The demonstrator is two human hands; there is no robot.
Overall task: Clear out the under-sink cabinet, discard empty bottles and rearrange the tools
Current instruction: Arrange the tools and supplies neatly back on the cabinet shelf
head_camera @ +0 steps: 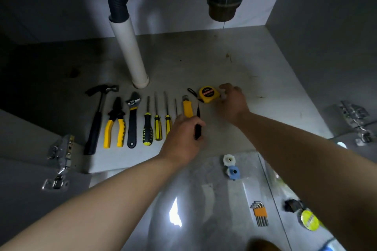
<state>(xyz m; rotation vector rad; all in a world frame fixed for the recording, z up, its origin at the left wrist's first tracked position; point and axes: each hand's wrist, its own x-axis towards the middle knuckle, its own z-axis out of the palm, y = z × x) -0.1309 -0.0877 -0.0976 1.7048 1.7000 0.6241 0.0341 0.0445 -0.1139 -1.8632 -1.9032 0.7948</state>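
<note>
- While both arms reach into the cabinet, a hex key set point(260, 213) and a yellow tape roll point(310, 220) lie nearest, on the glossy floor point(204, 199).
- Farther in, the left hand point(181, 138) is closed around a slim black tool point(197, 126), just right of the yellow utility knife point(187, 108).
- Beyond, the right hand point(232, 104) curls on something small and white, touching the tape measure point(209, 94) at its right side.
- Hammer point(95, 120), pliers point(115, 122) and wrench point(132, 118) lie in a row to the left.

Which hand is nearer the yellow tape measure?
Right. The right hand is beside the tape measure, apparently touching its right edge. The left hand is lower in the row, holding a thin black tool.
</note>
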